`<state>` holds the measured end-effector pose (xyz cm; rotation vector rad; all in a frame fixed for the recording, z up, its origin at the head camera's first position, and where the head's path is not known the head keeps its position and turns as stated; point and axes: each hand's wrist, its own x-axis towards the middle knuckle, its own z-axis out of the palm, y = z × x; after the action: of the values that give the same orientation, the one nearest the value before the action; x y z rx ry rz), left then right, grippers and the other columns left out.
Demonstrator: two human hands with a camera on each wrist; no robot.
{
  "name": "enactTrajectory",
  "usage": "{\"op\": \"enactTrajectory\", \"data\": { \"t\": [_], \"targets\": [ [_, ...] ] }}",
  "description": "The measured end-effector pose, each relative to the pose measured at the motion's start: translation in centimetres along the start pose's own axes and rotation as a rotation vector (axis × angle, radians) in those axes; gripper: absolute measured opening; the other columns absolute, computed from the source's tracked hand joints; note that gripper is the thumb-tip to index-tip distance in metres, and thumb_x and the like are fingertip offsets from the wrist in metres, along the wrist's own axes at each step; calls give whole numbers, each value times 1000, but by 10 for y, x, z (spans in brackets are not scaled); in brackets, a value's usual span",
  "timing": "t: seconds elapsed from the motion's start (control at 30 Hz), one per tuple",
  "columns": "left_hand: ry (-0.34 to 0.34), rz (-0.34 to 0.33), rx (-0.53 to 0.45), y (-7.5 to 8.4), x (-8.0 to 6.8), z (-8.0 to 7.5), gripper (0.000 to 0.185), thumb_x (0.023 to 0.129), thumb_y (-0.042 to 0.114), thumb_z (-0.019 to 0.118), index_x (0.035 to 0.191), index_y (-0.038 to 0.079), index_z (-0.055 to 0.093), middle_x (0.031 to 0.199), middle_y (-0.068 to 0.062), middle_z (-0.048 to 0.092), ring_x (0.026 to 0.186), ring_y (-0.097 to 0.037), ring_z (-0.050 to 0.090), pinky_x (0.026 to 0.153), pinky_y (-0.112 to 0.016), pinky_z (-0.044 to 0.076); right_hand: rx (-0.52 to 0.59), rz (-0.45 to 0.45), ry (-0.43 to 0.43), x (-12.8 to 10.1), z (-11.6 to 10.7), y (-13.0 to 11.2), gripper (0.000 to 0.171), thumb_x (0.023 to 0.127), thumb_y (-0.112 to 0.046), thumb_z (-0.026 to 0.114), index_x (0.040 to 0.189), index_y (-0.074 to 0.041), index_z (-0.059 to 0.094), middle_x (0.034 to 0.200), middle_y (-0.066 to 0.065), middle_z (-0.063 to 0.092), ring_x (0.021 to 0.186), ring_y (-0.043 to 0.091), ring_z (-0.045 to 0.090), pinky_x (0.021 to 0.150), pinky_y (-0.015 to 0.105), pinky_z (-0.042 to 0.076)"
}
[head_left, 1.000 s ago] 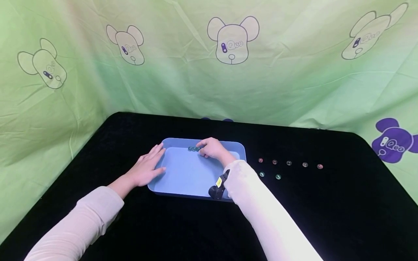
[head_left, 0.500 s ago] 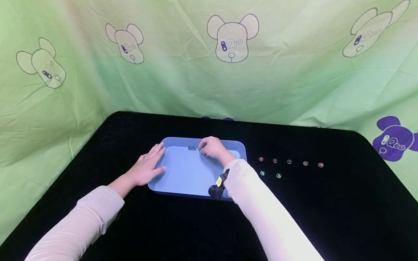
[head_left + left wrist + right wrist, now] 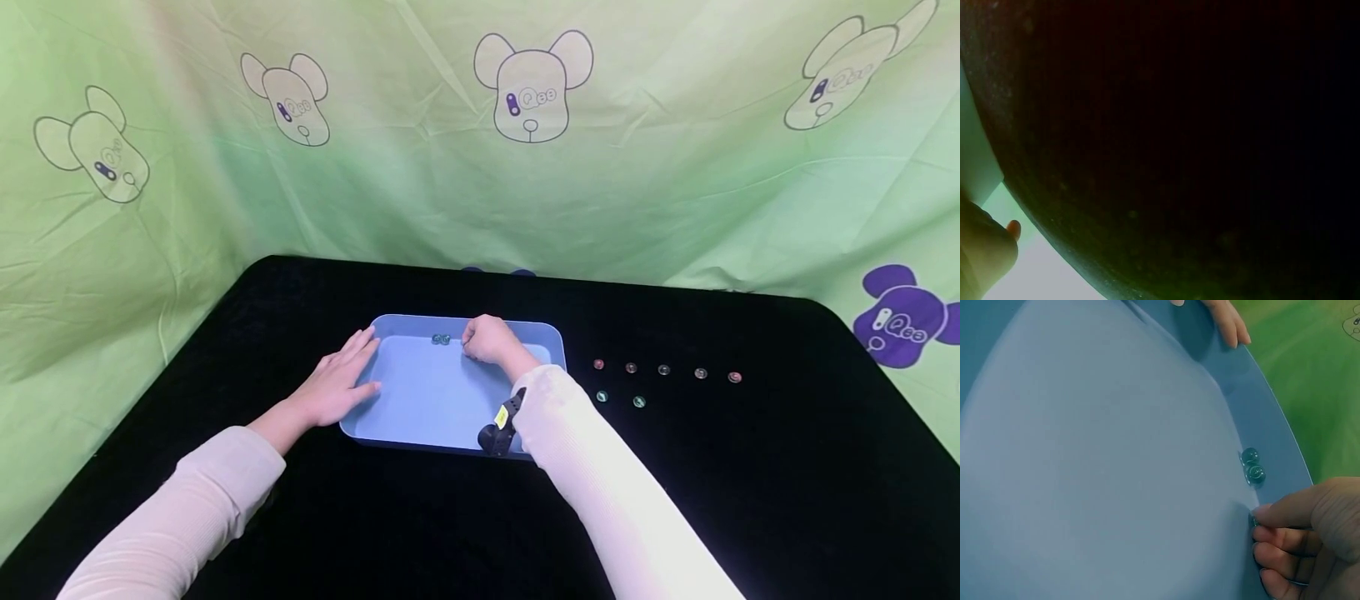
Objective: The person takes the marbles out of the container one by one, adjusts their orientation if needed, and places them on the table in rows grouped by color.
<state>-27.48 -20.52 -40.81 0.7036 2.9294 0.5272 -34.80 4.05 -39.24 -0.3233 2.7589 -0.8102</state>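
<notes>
Marbles [image 3: 1251, 465] (close-up only) touching tray wall [image 3: 1272, 434].

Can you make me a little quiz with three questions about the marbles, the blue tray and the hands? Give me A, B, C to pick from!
1. Where is the left hand?
A. On the left edge of the blue tray
B. Among the loose marbles on the black table
C. Up in the air over the tray

2. How many loose marbles lie on the table right of the tray?
A. Two
B. Seven
C. Twelve

3. How are the fingers of the right hand?
A. Flat and spread wide
B. Curled, tips at the tray's far wall
C. Wrapped round a cup

Answers:
1. A, the head view shows its fingers lying on the tray's left rim.
2. B, five sit in a row and two more sit nearer.
3. B, the right wrist view shows bent fingers at the wall, beside the two green marbles in the tray.
</notes>
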Motion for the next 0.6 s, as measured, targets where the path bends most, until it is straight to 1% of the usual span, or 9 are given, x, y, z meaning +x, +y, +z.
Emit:
{"op": "enactTrajectory", "data": {
  "t": [0.1, 0.27, 0.37, 0.47, 0.6],
  "targets": [
    [-3, 0, 1, 0, 0, 0, 64, 88, 34, 43, 137, 2, 17, 144, -8, 0, 129, -27, 1, 95, -50, 13, -9, -20, -11, -1, -1, 1, 3, 74, -4, 59, 77, -3, 61, 68, 2, 56, 58, 12, 49, 52, 21, 40],
    [5, 4, 2, 0, 0, 0, 63, 88, 34, 43, 137, 2, 18, 144, -8, 1, 129, -26, 1, 95, -50, 14, 53, -61, -12, -5, -8, 2, 5, 72, -1, 58, 77, -2, 60, 64, 2, 55, 55, 11, 51, 52, 21, 42],
    [11, 8, 2, 0, -1, 0, 63, 88, 34, 43, 137, 2, 18, 144, -8, 2, 129, -27, 2, 95, -50, 15, 93, -71, -16, -9, -12, 2, 7, 73, -1, 58, 80, -2, 59, 64, 3, 56, 56, 13, 52, 51, 22, 41],
    [10, 9, 3, 1, -1, 0, 63, 88, 34, 43, 137, 2, 19, 144, -9, 2, 129, -27, 1, 95, -50, 15, 121, -64, -25, -11, -16, 2, 7, 76, -2, 57, 83, -3, 59, 66, 4, 56, 60, 14, 53, 51, 23, 40],
    [12, 7, 0, 1, -1, -1, 63, 88, 33, 43, 137, 2, 19, 144, -9, 2, 129, -26, 1, 95, -49, 15, 121, -62, -30, -13, -19, 2, 10, 77, -5, 58, 87, -4, 59, 69, 4, 57, 62, 14, 53, 54, 24, 40]
  ]
}}
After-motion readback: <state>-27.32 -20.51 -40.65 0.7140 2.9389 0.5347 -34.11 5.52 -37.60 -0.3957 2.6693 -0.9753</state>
